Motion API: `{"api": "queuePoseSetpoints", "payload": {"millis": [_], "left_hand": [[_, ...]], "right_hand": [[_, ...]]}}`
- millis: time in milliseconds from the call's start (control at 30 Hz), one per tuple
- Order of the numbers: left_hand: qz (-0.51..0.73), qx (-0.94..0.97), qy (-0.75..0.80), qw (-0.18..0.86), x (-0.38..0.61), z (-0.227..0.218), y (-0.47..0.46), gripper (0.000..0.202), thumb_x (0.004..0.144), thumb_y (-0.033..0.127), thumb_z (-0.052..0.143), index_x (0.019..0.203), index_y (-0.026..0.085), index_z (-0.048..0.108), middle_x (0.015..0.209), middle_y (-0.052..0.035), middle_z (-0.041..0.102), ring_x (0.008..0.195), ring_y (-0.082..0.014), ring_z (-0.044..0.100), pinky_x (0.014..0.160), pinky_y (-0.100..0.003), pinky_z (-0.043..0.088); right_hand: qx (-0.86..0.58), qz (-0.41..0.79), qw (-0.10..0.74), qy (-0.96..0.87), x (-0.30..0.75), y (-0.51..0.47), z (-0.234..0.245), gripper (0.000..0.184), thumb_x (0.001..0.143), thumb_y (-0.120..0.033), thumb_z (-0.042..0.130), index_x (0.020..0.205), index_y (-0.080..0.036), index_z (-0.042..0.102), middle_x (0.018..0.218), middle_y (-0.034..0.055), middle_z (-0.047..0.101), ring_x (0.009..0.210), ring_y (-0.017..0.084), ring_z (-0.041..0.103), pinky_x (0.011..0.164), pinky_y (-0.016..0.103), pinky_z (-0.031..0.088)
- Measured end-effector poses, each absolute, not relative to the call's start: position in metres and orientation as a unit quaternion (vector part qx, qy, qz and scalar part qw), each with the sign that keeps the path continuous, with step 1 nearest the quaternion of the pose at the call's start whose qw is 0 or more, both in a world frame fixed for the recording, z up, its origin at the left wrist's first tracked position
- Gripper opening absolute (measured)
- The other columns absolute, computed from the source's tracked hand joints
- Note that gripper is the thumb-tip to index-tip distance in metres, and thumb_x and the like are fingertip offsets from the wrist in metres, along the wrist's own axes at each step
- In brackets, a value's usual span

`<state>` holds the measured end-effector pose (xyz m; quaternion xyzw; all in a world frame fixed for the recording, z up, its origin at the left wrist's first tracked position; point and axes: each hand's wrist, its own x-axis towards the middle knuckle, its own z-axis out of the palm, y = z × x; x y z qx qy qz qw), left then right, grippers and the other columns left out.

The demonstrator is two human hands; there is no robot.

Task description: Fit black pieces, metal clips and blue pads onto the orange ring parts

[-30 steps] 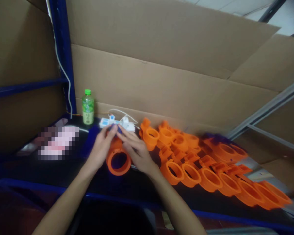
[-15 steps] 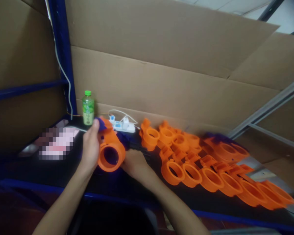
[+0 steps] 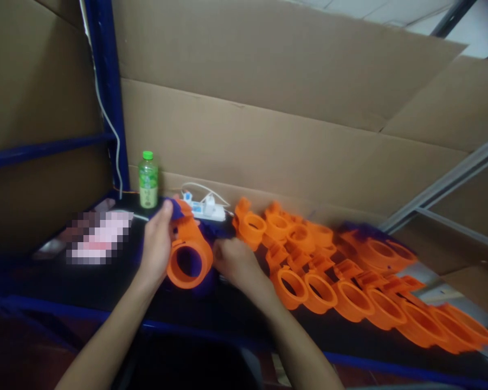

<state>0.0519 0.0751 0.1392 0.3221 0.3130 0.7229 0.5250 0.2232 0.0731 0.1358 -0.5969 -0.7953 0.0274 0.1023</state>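
Over the surface (image 3: 101, 284), our left grip (image 3: 158, 241) clasps an orange part (image 3: 190, 232), likely for steadiness; our right grip's (image 3: 236, 261) hold we cannot tell.

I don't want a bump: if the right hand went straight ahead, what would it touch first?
The right hand would probably meet the orange piece in the left hand first, though depth is unclear.

From here, the orange ring-ended part (image 3: 193, 234) appears smooth, low-sheen plastic. Back panel (image 3: 268, 119): matt brown cardboard; corner post (image 3: 109, 81): blue-painted metal.
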Motion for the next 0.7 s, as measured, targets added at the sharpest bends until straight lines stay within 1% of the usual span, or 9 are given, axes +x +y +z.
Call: {"api": "queuePoseSetpoints", "payload": {"millis": [67, 133, 233, 300, 400, 467, 533, 633, 700], "left_hand": [[0.715, 0.318, 0.306, 0.542, 0.052, 0.139, 0.076, 0.065, 0.083, 0.06, 0.068, 0.131, 0.018, 0.066, 0.091, -0.0081, 0.077, 0.082, -0.027, 0.075, 0.067, -0.034, 0.06], [0.706, 0.317, 0.3, 0.558, 0.053, 0.138, 0.076, 0.065, 0.081, 0.06, 0.07, 0.131, 0.018, 0.065, 0.097, -0.0089, 0.077, 0.082, -0.0267, 0.075, 0.067, -0.033, 0.06], [0.703, 0.317, 0.291, 0.566, 0.055, 0.138, 0.075, 0.066, 0.081, 0.06, 0.07, 0.132, 0.018, 0.065, 0.103, -0.0096, 0.076, 0.082, -0.0261, 0.075, 0.068, -0.034, 0.06], [0.706, 0.315, 0.286, 0.566, 0.056, 0.137, 0.075, 0.065, 0.082, 0.059, 0.07, 0.132, 0.018, 0.065, 0.105, -0.0098, 0.076, 0.084, -0.0258, 0.075, 0.071, -0.034, 0.06], [0.709, 0.319, 0.282, 0.562, 0.058, 0.134, 0.076, 0.064, 0.083, 0.058, 0.07, 0.132, 0.017, 0.065, 0.107, -0.0105, 0.076, 0.089, -0.026, 0.074, 0.076, -0.035, 0.06], [0.702, 0.334, 0.285, 0.561, 0.06, 0.131, 0.077, 0.063, 0.083, 0.057, 0.071, 0.13, 0.016, 0.066, 0.107, -0.0111, 0.076, 0.091, -0.0271, 0.074, 0.078, -0.036, 0.06], [0.687, 0.358, 0.296, 0.559, 0.062, 0.127, 0.078, 0.061, 0.083, 0.055, 0.072, 0.13, 0.017, 0.067, 0.11, -0.0117, 0.075, 0.096, -0.0283, 0.073, 0.082, -0.038, 0.059], [0.671, 0.396, 0.328, 0.534, 0.065, 0.122, 0.08, 0.063, 0.082, 0.052, 0.074, 0.136, 0.023, 0.063, 0.126, -0.0113, 0.07, 0.107, -0.0299, 0.07, 0.087, -0.04, 0.058], [0.671, 0.414, 0.346, 0.509, 0.065, 0.12, 0.081, 0.066, 0.082, 0.05, 0.075, 0.141, 0.026, 0.059, 0.135, -0.0104, 0.066, 0.116, -0.0306, 0.066, 0.092, -0.041, 0.057]], "right_hand": [[-0.591, 0.029, 0.186, -0.785, 0.23, 0.076, 0.142, 0.014, 0.088, -0.028, 0.062, 0.076, -0.021, 0.066, 0.074, 0.0024, 0.072, 0.067, 0.017, 0.066, 0.06, 0.025, 0.041], [-0.571, 0.044, 0.275, -0.772, 0.235, 0.079, 0.145, 0.013, 0.088, -0.026, 0.062, 0.076, -0.021, 0.062, 0.072, 0.0004, 0.071, 0.066, 0.015, 0.066, 0.061, 0.025, 0.044], [-0.532, 0.078, 0.394, -0.745, 0.238, 0.083, 0.145, 0.007, 0.088, -0.025, 0.061, 0.082, -0.021, 0.06, 0.075, 0.0002, 0.072, 0.069, 0.015, 0.069, 0.065, 0.025, 0.05], [-0.507, 0.093, 0.444, -0.733, 0.238, 0.084, 0.145, 0.004, 0.088, -0.025, 0.061, 0.089, -0.021, 0.061, 0.077, 0.0003, 0.072, 0.068, 0.015, 0.07, 0.066, 0.025, 0.053], [-0.499, 0.049, 0.482, -0.719, 0.236, 0.082, 0.148, 0.012, 0.09, -0.026, 0.06, 0.099, -0.021, 0.067, 0.078, 0.0009, 0.072, 0.066, 0.015, 0.069, 0.068, 0.028, 0.055], [-0.5, 0.005, 0.511, -0.699, 0.234, 0.079, 0.15, 0.014, 0.092, -0.028, 0.062, 0.1, -0.021, 0.07, 0.081, 0.0019, 0.073, 0.068, 0.015, 0.068, 0.069, 0.029, 0.055], [-0.484, -0.013, 0.543, -0.685, 0.231, 0.074, 0.152, 0.014, 0.092, -0.029, 0.063, 0.1, -0.022, 0.072, 0.084, 0.0028, 0.073, 0.07, 0.016, 0.067, 0.069, 0.029, 0.055], [-0.439, 0.02, 0.557, -0.704, 0.223, 0.067, 0.15, 0.012, 0.09, -0.029, 0.068, 0.099, -0.023, 0.073, 0.087, 0.0026, 0.072, 0.073, 0.015, 0.066, 0.07, 0.029, 0.055], [-0.404, 0.064, 0.551, -0.728, 0.217, 0.065, 0.147, 0.013, 0.086, -0.028, 0.074, 0.098, -0.024, 0.071, 0.096, 0.0031, 0.071, 0.085, 0.017, 0.068, 0.08, 0.032, 0.056]]}}
